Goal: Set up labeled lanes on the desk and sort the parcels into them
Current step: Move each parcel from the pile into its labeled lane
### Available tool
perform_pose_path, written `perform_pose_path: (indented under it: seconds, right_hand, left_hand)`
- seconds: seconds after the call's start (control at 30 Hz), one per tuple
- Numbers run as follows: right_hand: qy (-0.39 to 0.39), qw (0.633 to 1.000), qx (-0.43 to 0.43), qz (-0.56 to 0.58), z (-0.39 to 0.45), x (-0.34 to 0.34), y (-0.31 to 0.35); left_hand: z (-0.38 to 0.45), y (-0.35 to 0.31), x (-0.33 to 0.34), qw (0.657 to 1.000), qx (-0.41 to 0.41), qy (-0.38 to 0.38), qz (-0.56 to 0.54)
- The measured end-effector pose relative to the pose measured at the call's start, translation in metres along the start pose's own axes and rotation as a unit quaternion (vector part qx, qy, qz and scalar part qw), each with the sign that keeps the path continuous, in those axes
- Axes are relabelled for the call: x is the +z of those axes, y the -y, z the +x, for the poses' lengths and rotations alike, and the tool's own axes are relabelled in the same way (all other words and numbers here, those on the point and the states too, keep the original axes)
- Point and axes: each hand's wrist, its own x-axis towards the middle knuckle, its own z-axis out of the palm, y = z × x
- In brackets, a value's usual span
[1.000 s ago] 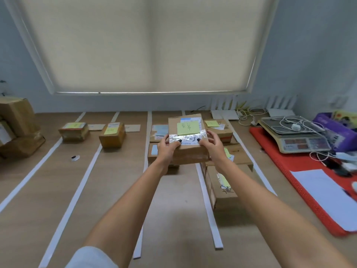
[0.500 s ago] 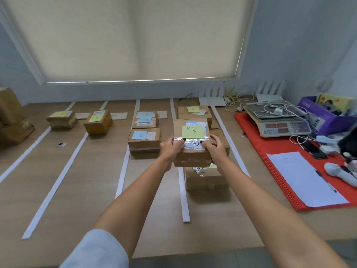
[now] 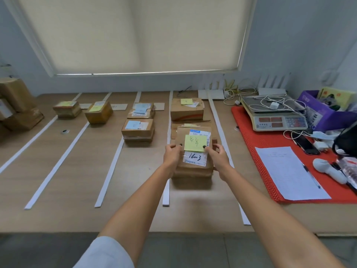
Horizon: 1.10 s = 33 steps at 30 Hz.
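Both hands grip one parcel point(image 3: 195, 151): the left hand point(image 3: 172, 154) clasps its left side, the right hand point(image 3: 218, 156) its right. It sits on another parcel in the rightmost lane of the table point(image 3: 58, 190). The step appears to be placement; next, release. Whether it rests fully is unclear. The yellow note point(image 3: 195, 143) is only partly legible; farther labels are unreadable.

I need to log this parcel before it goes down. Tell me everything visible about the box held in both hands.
The held parcel is a brown cardboard box, top face up. It carries a yellow sticky note with green handwriting, over a white shipping label marked in black. The left hand and right hand grip its sides, thumbs on top. It sits in the rightmost lane, over another box.
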Motion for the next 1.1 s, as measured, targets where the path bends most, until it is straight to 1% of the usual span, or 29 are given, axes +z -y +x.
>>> perform_pose_path:
  seconds: [0.1,0.23,0.33,0.47,0.67,0.83,1.0,1.1]
  right_hand:
    - [0.019,0.999,0.028,-0.025,-0.008,-0.002,-0.022]
    - [0.047,0.995,0.059,-0.068,-0.024,-0.003,-0.060]
    - [0.069,0.990,0.087,-0.083,-0.036,0.000,-0.086]
    - [0.068,0.987,0.108,-0.098,-0.043,0.004,-0.113]
    - [0.059,0.985,0.130,-0.094,-0.036,0.014,-0.129]
    - [0.085,0.983,0.138,-0.087,-0.024,0.032,-0.136]
    - [0.045,0.987,0.135,-0.075,-0.010,0.044,-0.142]
    - [0.036,0.987,0.133,-0.078,-0.004,0.048,-0.142]
  left_hand:
    - [-0.004,0.016,-0.010,0.999,-0.028,-0.006,0.039]
    - [-0.014,0.052,-0.021,0.993,-0.074,0.035,0.084]
    - [-0.019,0.080,-0.026,0.989,-0.107,0.034,0.097]
    - [-0.019,0.110,-0.029,0.985,-0.139,0.029,0.100]
    - [-0.006,0.132,-0.022,0.985,-0.150,0.035,0.078]
    - [0.014,0.139,-0.023,0.985,-0.152,-0.004,0.076]
    - [0.029,0.142,-0.027,0.985,-0.159,0.012,0.067]
    - [0.033,0.144,-0.028,0.987,-0.148,0.024,0.065]
